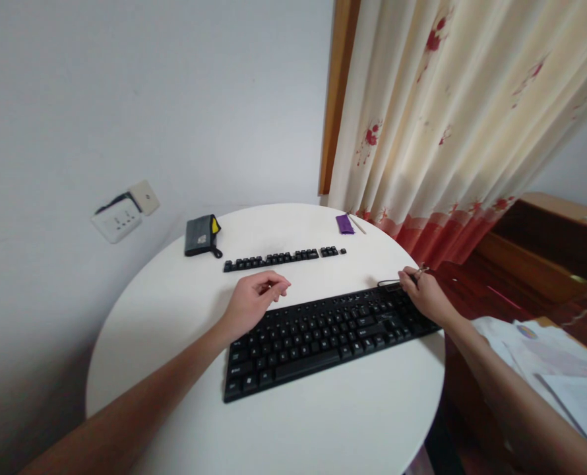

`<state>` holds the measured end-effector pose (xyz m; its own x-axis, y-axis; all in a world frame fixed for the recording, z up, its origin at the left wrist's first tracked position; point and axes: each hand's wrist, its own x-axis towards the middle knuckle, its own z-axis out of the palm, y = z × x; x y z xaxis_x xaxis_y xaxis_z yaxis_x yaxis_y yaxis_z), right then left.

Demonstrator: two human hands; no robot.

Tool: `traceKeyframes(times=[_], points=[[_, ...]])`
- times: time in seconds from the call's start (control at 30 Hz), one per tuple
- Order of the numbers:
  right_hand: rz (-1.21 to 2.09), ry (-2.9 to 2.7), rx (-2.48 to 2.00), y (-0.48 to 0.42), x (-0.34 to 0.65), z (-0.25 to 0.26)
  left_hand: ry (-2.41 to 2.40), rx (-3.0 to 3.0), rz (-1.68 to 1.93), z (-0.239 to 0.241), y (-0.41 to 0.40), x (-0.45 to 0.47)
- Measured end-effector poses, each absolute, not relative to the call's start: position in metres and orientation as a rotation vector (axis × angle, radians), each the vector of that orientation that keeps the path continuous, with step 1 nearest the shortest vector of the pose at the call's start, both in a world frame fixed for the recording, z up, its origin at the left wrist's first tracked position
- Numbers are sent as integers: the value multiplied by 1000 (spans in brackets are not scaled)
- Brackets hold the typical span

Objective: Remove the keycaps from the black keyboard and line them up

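A black keyboard (pixel 308 353) lies slightly slanted on the round white table (pixel 175 369). My left hand (pixel 256 300) is over its back left corner, fingers curled and thumb against them; what they hold, if anything, is hidden. At the keyboard's back right corner, my right hand (pixel 425 293) is closed on a small thin metal tool (pixel 423 268), whose end sticks out above the fingers. A black cable (pixel 387 283) loops out beside that hand. Behind the keyboard, several loose black keycaps (pixel 278 258) stand in a line. Small stubs show along the keyboard's back row.
A dark zip pouch (pixel 200 235) with something yellow inside lies at the back left. Toward the back right are a purple cloth piece (pixel 344 224) and a thin stick (pixel 357 225). Papers (pixel 565 369) lie at the right. Wall and curtain (pixel 422 132) stand behind.
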<state>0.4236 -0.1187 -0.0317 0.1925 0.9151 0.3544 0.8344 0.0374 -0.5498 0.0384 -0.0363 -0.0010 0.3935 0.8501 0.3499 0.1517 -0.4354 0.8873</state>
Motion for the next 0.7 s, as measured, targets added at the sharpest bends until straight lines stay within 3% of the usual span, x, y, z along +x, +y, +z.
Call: traceKeyframes(times=[0.17,0.7], points=[[413,-1473,-1683,-118,432,-33,851,1834,1081,-3,-35,39],[462,-1443,-1673,-117,431,-31,853,1850,1058,-1,-37,39]])
